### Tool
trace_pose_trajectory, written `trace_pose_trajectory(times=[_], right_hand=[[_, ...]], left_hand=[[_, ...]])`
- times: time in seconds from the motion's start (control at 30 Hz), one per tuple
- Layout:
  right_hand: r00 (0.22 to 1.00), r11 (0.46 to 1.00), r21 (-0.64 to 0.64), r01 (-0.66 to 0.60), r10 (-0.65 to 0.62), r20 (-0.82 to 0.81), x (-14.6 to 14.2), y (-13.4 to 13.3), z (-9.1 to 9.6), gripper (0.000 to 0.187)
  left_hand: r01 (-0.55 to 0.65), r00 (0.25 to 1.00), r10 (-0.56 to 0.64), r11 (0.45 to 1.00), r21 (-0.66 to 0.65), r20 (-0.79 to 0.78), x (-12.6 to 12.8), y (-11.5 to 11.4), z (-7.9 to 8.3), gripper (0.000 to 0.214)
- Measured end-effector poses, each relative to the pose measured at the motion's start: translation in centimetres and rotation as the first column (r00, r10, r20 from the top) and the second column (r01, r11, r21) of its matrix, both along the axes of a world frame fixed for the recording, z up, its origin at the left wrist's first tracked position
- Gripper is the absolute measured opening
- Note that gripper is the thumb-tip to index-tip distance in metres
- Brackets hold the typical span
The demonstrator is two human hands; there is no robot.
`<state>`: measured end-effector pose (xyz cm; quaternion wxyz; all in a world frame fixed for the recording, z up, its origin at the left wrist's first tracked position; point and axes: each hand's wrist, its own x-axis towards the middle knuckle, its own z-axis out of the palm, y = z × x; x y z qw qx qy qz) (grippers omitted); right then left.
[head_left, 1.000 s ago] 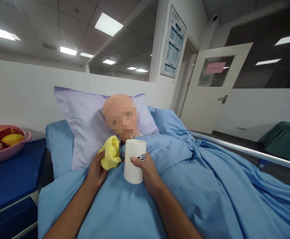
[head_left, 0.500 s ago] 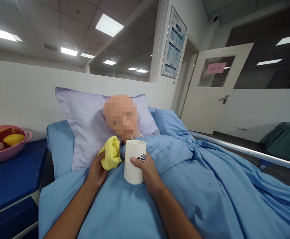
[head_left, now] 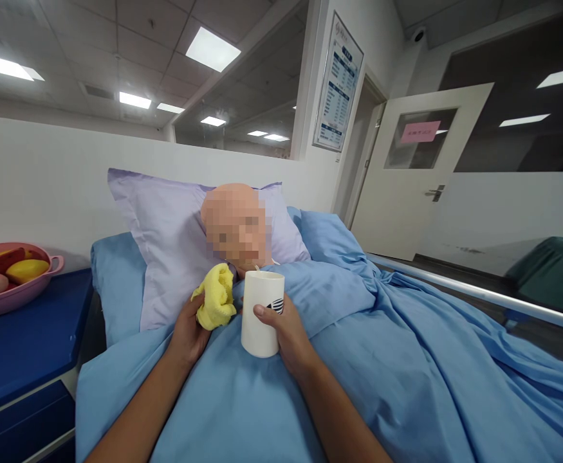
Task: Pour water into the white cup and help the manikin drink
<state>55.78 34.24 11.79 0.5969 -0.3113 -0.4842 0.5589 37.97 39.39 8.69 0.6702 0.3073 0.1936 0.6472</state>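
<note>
My left hand (head_left: 190, 331) is closed on a bunched yellow towel (head_left: 217, 297), held just below the chin of a bald head, seemingly a manikin's (head_left: 233, 193). To its right, my right hand (head_left: 289, 337) grips a white cup (head_left: 260, 334) with a dark striped mark on its side. The cup stands upright, and the tip of a thin straw (head_left: 257, 267) shows above its rim near the mouth. Whether the straw touches the lips I cannot tell. The head rests on a lilac pillow (head_left: 165, 238), with a blue quilt (head_left: 349, 360) drawn up to the neck.
A blue-topped bedside cabinet (head_left: 30, 347) stands at the left, carrying a pink basin (head_left: 15, 305) of fruit. Along the bed's right side runs a metal rail (head_left: 479, 292). Beyond it are an open door (head_left: 411, 206) and a green-covered object (head_left: 554, 276).
</note>
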Motion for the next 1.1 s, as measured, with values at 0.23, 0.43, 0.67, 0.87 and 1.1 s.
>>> trace_pose_trajectory(times=[0.23,0.43,0.67,0.87,1.1], right_hand=[[1.000,1.000,0.004,0.007,-0.007,0.013,-0.07,-0.11,0.14,0.059],[1.000,1.000,0.016,0.008,-0.008,0.019,0.00,0.13,-0.15,0.057],[0.999,1.000,0.013,0.020,-0.021,0.026,-0.11,-0.01,-0.07,0.058],[0.999,1.000,0.007,0.024,-0.024,0.027,-0.12,0.04,0.00,0.058],[1.000,1.000,0.020,0.023,-0.024,0.017,-0.01,0.18,-0.18,0.056]], left_hand=[[-0.022,1.000,0.022,1.000,-0.002,0.011,0.05,-0.05,0.05,0.035],[-0.036,0.999,0.036,0.999,-0.006,0.000,0.19,-0.31,0.30,0.032],[-0.028,1.000,0.028,1.000,0.000,0.007,0.16,-0.25,0.25,0.033],[-0.036,0.999,0.036,0.999,0.022,0.000,0.14,-0.08,0.07,0.034],[-0.027,0.999,0.027,0.999,0.025,-0.019,-0.04,0.29,-0.19,0.034]])
